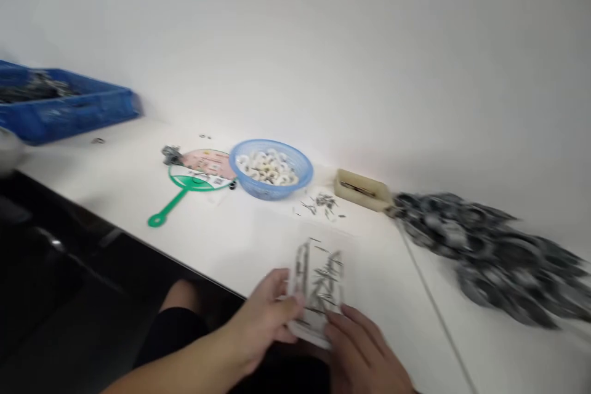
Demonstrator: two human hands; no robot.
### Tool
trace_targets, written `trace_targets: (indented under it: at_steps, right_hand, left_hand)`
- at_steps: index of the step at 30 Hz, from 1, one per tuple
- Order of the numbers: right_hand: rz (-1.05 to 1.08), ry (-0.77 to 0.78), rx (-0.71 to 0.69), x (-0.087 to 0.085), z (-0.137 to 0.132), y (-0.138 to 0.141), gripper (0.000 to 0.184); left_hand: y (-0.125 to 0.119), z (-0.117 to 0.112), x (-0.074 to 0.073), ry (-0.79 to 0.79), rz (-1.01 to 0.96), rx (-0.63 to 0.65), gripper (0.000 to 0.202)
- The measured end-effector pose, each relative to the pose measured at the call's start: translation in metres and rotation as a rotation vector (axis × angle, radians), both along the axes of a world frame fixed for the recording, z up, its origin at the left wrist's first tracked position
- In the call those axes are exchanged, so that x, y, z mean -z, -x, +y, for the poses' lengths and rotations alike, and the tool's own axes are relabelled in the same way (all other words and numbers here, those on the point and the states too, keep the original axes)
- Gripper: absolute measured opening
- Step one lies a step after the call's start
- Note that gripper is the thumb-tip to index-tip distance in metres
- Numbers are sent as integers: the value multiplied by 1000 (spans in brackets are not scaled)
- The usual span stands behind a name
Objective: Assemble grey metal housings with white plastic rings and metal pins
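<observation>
My left hand [264, 315] and my right hand [359, 345] meet at the near edge of the white table [221, 234]. Both hold a small clear plastic bag [318, 286] with several thin dark metal pins inside. The left fingers curl round the bag's left side; the right fingers press on its lower right corner. The picture is blurred by motion.
Behind the bag lie loose small pins [323, 203], a beige tray [362, 189], and a blue basket [271, 169] of white rings. A green hand fan [194, 181] lies to the left. A blue crate [60, 104] stands far left; a heap of grey metal parts [489, 252] fills the right.
</observation>
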State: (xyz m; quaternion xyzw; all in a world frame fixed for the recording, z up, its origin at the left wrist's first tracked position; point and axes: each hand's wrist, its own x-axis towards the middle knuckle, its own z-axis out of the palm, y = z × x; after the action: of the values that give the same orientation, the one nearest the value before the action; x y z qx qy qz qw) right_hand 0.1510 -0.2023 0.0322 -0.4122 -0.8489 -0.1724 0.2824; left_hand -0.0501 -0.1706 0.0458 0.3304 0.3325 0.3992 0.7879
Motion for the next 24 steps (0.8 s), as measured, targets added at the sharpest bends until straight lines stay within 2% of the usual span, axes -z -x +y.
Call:
trace_targets:
  at_steps: [2,6,9,12,14,17,19,20,22,24]
  right_hand:
    - [-37,-8,-11,-8,-16,23,30]
    - [-11,46,-86,-12,-36,52,29]
    - [89,49,-167,-1,-55,57,25]
    - [300,-4,-205,17,-73,57,47]
    - [510,51,-123,25,-81,55,57]
    - [824,297,154,21,-79,50,63]
    - [1006,571,317,12,-68,44,60]
    - [1076,760,340,7,-62,41,58]
    - [1158,1116,302,1,-50,36,52]
    - [1172,1332,274,3,-45,35,49]
  left_hand:
    - [11,-11,4,45,-105,59,55]
    - [26,-30,8,82,-229,-17,43]
    - [36,-47,12,92,-191,-32,42]
    - [50,-56,18,124,-157,59,43]
    - [61,-55,24,159,-139,166,44]
    - [77,-41,33,191,-42,327,42]
    - [85,-27,38,173,39,478,38]
    - [88,-19,40,156,72,566,37]
    - [91,-5,44,128,132,685,34]
    - [92,7,49,125,175,727,33]
